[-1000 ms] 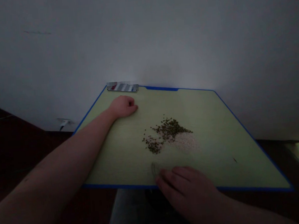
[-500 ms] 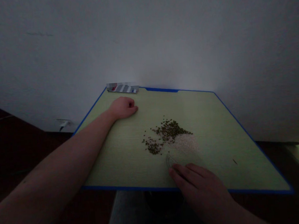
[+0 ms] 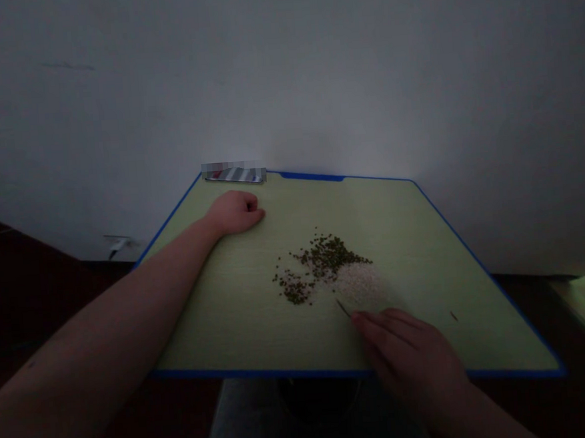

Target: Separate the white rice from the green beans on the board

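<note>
Pale green cutting board (image 3: 425, 256), blue-rimmed, lies under both hands. The right hand (image 3: 407, 361) rests at the board's near side with its fingers extended and loosely curved. At the fingertips (image 3: 359, 318) sits a thin dark sliver (image 3: 343, 309), too dim to name as a tool; from this position it cannot be determined whether it is pinched or merely touched. Its far tip lies just short of the lower edge of a heap of pale grains (image 3: 358, 284), apparently rice. That heap adjoins a scatter of dark green seeds (image 3: 326, 257) on its far side, and a smaller cluster of the same seeds (image 3: 293, 289) sits slightly apart to the left. The left hand (image 3: 234, 212) is clenched in a fist and rests on the board near the far edge, holding nothing visible, well apart from the heaps. The work in hand is judged to be at the margin of the pale heap, close to where grains and seeds meet. The next move calls for a short, light stroke, as both lie loose and would scatter easily. One stray dark speck (image 3: 453, 316) lies alone near the right rim. At the far edge sits a flat striped object (image 3: 234, 176), partly obscured by blurring, and behind it stands a white wall (image 3: 283, 79). A grey trouser leg (image 3: 246, 416) shows below the near rim.
</note>
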The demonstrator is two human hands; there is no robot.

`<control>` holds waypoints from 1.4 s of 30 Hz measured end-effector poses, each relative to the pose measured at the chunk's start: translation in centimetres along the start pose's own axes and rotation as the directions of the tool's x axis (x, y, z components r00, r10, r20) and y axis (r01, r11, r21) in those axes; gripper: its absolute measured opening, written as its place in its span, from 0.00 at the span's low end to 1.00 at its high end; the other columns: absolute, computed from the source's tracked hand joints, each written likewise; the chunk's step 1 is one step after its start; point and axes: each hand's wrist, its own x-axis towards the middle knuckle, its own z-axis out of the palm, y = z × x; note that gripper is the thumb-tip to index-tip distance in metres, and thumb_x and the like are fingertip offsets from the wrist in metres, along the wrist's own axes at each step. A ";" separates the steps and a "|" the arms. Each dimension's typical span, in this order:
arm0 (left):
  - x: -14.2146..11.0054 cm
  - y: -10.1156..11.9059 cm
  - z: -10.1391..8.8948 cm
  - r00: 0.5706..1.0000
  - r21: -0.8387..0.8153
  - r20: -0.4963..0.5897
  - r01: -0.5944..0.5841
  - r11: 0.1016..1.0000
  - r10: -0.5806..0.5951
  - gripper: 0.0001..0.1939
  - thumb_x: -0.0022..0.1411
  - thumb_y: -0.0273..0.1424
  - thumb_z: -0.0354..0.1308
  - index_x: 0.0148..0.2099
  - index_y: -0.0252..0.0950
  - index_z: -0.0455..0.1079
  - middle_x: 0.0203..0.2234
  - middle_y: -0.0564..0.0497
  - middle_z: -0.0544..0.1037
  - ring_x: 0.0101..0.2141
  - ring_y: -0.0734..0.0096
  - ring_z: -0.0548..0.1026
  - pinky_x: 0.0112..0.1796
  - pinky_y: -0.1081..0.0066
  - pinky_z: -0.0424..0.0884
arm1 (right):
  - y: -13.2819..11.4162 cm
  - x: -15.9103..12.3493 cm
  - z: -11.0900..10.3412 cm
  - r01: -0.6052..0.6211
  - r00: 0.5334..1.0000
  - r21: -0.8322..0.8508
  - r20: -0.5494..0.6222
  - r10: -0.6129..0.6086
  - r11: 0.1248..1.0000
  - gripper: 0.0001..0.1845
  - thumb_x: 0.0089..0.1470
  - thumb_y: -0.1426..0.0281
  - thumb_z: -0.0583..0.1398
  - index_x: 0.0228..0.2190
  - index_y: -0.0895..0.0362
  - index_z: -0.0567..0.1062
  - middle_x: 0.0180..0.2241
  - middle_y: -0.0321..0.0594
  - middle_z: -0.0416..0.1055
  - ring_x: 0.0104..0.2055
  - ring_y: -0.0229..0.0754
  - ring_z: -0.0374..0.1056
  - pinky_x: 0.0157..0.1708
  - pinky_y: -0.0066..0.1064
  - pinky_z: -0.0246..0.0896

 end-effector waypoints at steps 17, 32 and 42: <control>0.0 0.1 -0.2 1.000 -0.011 -0.004 -0.015 1.000 0.014 0.15 0.54 0.43 0.54 0.23 0.38 0.64 0.17 0.52 0.67 0.23 0.70 0.63 0.26 0.68 0.56 | 1.3 1.3 -0.1 -0.126 0.992 0.235 0.048 0.118 0.964 0.13 0.63 0.76 0.55 0.42 0.58 0.78 0.33 0.41 0.81 0.33 0.41 0.76 0.34 0.33 0.76; 0.0 0.0 -0.2 1.000 -0.012 -0.007 -0.016 1.000 0.016 0.16 0.55 0.44 0.54 0.23 0.38 0.63 0.17 0.53 0.67 0.22 0.71 0.63 0.26 0.68 0.55 | -1.2 1.1 0.9 0.087 0.996 0.134 0.007 -0.089 0.987 0.16 0.62 0.80 0.52 0.46 0.61 0.76 0.40 0.44 0.82 0.35 0.42 0.76 0.35 0.33 0.73; 0.1 -0.1 -0.1 1.000 -0.002 -0.003 -0.022 1.000 0.022 0.15 0.55 0.43 0.54 0.24 0.38 0.66 0.18 0.51 0.68 0.24 0.68 0.65 0.27 0.67 0.58 | -1.2 2.1 1.7 0.069 0.995 0.111 0.066 -0.077 0.991 0.20 0.57 0.82 0.53 0.48 0.62 0.77 0.42 0.47 0.81 0.37 0.43 0.75 0.37 0.34 0.73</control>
